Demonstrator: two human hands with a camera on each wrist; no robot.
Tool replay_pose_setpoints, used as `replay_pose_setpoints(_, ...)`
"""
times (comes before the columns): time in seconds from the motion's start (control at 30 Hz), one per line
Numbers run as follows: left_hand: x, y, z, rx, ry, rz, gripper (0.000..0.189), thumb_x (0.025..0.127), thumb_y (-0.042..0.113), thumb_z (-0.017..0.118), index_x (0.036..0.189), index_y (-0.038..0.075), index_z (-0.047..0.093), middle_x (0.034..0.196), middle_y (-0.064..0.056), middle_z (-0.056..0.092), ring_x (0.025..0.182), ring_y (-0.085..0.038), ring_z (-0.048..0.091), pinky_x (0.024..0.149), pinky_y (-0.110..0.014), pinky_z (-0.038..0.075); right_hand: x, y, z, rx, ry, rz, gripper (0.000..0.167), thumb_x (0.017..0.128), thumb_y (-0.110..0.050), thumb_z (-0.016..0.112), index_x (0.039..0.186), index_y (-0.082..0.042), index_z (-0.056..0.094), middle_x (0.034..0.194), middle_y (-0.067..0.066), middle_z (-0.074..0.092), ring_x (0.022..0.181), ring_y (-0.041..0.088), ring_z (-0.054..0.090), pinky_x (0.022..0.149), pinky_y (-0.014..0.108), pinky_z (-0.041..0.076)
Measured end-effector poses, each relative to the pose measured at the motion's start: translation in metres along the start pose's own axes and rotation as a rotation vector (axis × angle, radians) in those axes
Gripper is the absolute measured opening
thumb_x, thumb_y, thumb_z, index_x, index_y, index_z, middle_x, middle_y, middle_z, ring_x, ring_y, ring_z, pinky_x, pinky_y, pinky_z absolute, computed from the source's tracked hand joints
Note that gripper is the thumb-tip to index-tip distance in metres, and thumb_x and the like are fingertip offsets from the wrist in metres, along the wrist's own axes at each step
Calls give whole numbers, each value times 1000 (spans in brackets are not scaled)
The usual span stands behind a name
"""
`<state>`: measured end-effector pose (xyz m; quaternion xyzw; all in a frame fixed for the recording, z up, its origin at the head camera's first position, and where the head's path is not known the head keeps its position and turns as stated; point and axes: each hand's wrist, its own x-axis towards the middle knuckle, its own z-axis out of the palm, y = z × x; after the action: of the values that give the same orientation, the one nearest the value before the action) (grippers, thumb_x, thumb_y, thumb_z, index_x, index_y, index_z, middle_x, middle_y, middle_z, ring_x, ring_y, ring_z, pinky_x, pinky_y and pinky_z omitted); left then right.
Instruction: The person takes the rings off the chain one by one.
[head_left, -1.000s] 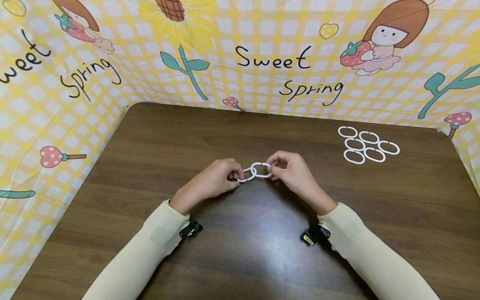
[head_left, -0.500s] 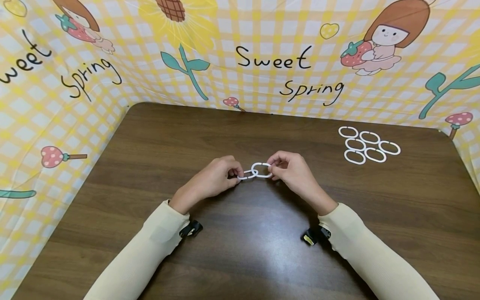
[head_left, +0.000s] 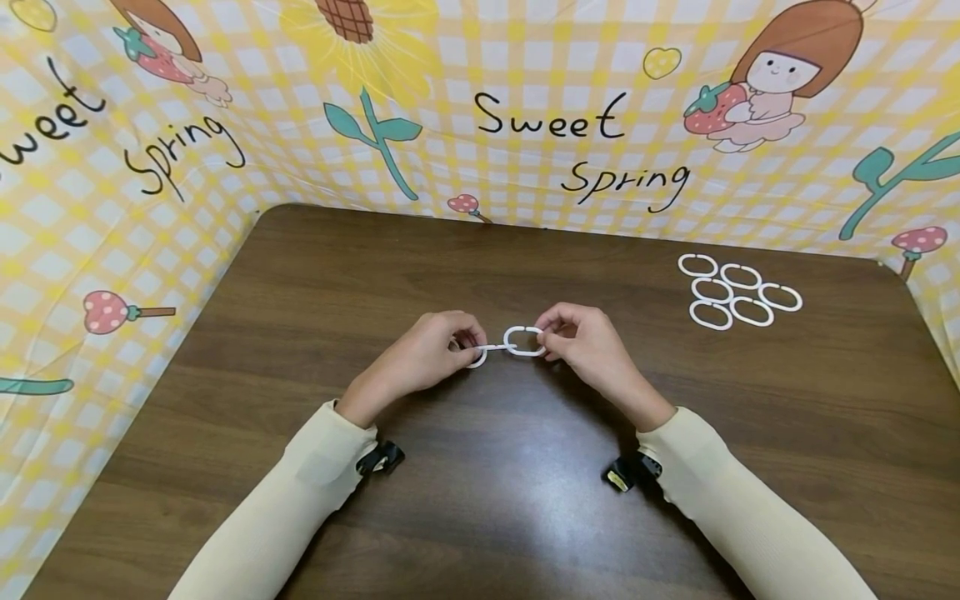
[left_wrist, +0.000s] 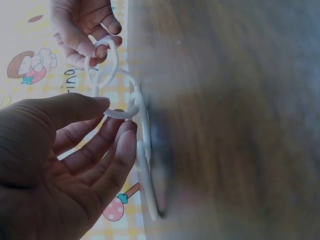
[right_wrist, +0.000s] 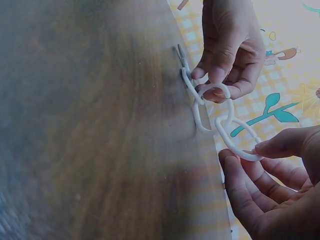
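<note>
A short chain of white plastic C-shaped links stretches between the hands over the middle of the table. My right hand (head_left: 588, 342) pinches the end link (right_wrist: 234, 144) between thumb and fingers. Hooked through it is a second link (left_wrist: 120, 116), pinched by my left hand (head_left: 427, 354) between thumb and fingertips. Further links (left_wrist: 148, 187) of the chain trail below the left hand, down at the tabletop in the left wrist view. In the head view the left fingers hide most of these.
Several loose white links (head_left: 799, 300) lie in a cluster at the back right of the brown table (head_left: 360, 275). A yellow checked cloth (head_left: 517, 50) with printed figures stands behind the table and along its left side.
The link in my left hand has turned from lying flat to edge-on, and a curve of another link now shows under the left fingers. My right hand has stayed nearly still.
</note>
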<state>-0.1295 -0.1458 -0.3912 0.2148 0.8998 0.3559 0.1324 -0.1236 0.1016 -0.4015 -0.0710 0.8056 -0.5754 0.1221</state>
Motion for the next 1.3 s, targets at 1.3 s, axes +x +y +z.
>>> replay_pose_setpoints(1.3,7,2,4,-72,78,-29,8,95,6,69,99,7,76,92,-4,70,88,-16,63,78,-28,50,4,1,4,24,-9,-6,16,95,5,64,108,7,73,102,25,74,75,13,70,70,32,64)
